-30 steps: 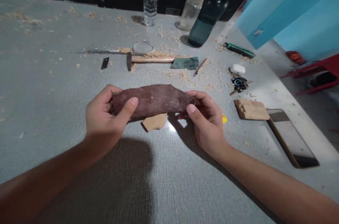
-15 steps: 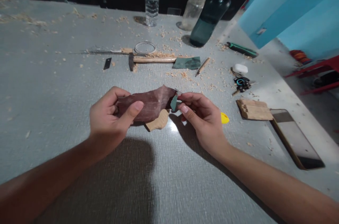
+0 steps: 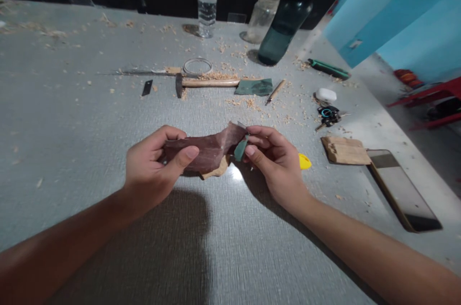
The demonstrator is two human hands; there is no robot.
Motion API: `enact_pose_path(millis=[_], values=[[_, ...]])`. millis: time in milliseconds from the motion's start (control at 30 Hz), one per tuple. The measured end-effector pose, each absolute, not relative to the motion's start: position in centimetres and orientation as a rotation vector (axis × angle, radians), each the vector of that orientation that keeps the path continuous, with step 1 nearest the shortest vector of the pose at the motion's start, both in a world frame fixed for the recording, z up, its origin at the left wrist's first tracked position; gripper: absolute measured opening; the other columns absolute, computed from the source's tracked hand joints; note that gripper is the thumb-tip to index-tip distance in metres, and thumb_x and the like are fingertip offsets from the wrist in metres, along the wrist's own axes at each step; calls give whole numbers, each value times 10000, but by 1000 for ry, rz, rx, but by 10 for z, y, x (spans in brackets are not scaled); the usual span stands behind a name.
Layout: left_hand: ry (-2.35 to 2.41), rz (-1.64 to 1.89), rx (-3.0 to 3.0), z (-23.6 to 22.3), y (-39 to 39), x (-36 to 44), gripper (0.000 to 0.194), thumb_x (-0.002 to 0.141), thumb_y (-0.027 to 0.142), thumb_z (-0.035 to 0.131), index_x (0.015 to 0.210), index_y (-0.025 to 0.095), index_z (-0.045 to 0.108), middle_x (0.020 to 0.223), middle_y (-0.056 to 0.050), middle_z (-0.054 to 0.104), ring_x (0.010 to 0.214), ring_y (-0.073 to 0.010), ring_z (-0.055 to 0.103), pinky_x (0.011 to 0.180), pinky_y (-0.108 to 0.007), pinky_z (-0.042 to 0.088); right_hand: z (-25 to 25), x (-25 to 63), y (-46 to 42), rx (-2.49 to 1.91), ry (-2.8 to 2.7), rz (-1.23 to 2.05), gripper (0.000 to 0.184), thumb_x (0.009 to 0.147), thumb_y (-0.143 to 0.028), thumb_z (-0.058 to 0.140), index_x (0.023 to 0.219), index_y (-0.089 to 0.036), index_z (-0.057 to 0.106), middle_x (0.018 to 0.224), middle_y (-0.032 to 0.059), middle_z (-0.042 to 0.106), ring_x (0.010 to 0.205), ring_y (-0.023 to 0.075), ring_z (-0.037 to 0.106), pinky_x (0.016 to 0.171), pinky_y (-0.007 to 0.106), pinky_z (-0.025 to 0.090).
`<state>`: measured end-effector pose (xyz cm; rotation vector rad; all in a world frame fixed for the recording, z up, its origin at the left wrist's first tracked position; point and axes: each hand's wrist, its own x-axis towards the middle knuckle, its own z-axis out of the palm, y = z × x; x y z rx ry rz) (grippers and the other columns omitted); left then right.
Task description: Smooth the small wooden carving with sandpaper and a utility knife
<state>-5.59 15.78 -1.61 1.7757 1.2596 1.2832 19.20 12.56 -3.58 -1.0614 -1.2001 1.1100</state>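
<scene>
A creased sheet of sandpaper (image 3: 201, 149), reddish brown with a green face showing at its right end, spans both hands above the table. My left hand (image 3: 158, 158) grips its left part, thumb on top and fingers behind. At the right end, my right hand (image 3: 275, 161) pinches the sheet between thumb and fingers, where a green flap curls down. A light carved wooden piece (image 3: 218, 170) lies under the sheet, mostly covered by it. Something yellow (image 3: 305, 161) sticks out beside my right hand, the rest hidden behind it.
Beyond the hands lie a hammer (image 3: 209, 83), a green sandpaper piece (image 3: 255, 87) and a dark blade (image 3: 147, 87). Bottles and a glass jar (image 3: 262, 19) stand at the back. Keys (image 3: 329, 115), a wood block (image 3: 345, 150) and a phone (image 3: 405, 189) lie right, among wood shavings.
The sandpaper has tilted and lowered a little, covering more of the wooden piece. My left hand has shifted slightly right and down; my right hand stays nearly in place.
</scene>
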Motion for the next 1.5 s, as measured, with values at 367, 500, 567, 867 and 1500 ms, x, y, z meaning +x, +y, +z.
enact_pose_path(millis=[367,500,567,867,1500], values=[[1259,1237,1769,-16,158,-55,132,847,303,780,813,222,682,622,54,626,487,-90,522,416,-198,400,-32,192,124,-1059,-1330,1146,292,905,-357,880,1100,-264,684,890,-29,695,761,122,641,671,260,564],[1270,1201,1787,-15,158,-55,111,859,281,762,815,221,679,615,61,615,473,-85,505,410,-197,380,-30,190,121,-989,-1335,1144,288,920,-352,857,1042,-277,608,830,-66,586,660,94,511,562,207,456],[1275,1189,1828,-13,157,-55,126,866,293,756,805,221,672,598,67,595,466,-86,495,409,-202,374,-29,189,120,-953,-1323,1147,281,926,-337,848,1051,-284,602,819,-72,569,643,90,487,547,196,439],[1177,1022,2094,-8,154,-58,130,938,223,707,824,214,645,640,97,610,539,-57,551,510,-147,432,-23,187,117,-1008,-1388,1178,240,903,-367,873,1081,-265,747,925,-5,730,829,151,685,749,280,593],[809,976,2246,-12,155,-59,78,1013,183,643,949,205,603,699,86,629,545,-45,545,538,-161,424,-19,187,115,-1129,-1483,965,226,902,-270,806,830,-242,593,770,-42,608,695,140,582,629,277,477]])
